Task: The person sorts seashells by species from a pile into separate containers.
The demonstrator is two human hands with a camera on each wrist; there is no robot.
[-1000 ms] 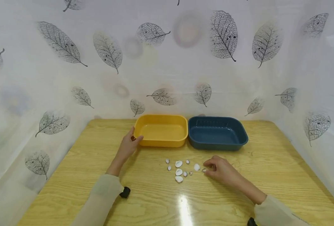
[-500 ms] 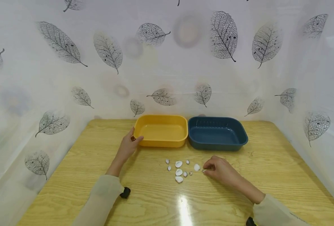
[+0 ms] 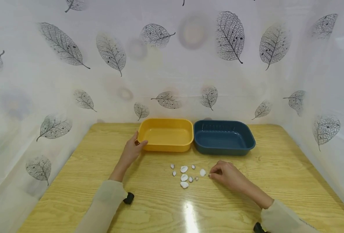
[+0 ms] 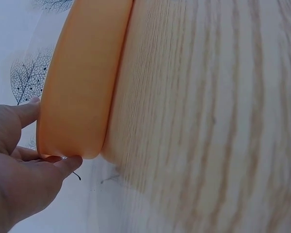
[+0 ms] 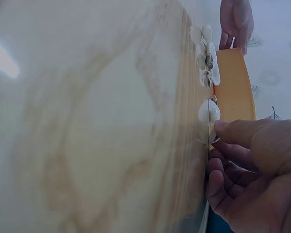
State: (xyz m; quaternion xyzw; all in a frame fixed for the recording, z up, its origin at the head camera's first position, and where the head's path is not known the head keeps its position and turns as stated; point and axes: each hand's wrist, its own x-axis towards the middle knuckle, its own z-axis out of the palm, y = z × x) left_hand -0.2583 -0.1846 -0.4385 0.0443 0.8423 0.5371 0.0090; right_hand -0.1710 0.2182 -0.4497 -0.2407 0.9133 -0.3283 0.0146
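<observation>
Little separates this moment from the one half a second earlier: the right hand (image 3: 228, 174) has drawn its fingertips a touch tighter onto a small shell (image 3: 209, 176) at the right end of the cluster, and the left hand (image 3: 132, 149) has not moved from the yellow tray (image 3: 165, 147).

Two trays sit side by side at the far side of the wooden table (image 3: 291, 181), the yellow one on the left and a dark blue tray (image 3: 223, 149) on the right, their walls nearly touching. Between the trays and the person lie about nine shells (image 3: 184, 177) in a loose group, three or four larger white ones and the rest small chips. Two hands, two pale sleeves.

The pinched shell is tiny and greyish, lying on the table just right of a larger white shell (image 3: 202, 172); the right wrist view shows the thumb and forefinger (image 5: 235, 130) closed together on it, the other fingers curled under. The left hand's fingers rest nearly straight against the yellow tray's near-left corner, thumb (image 4: 68, 164) under the rim.
</observation>
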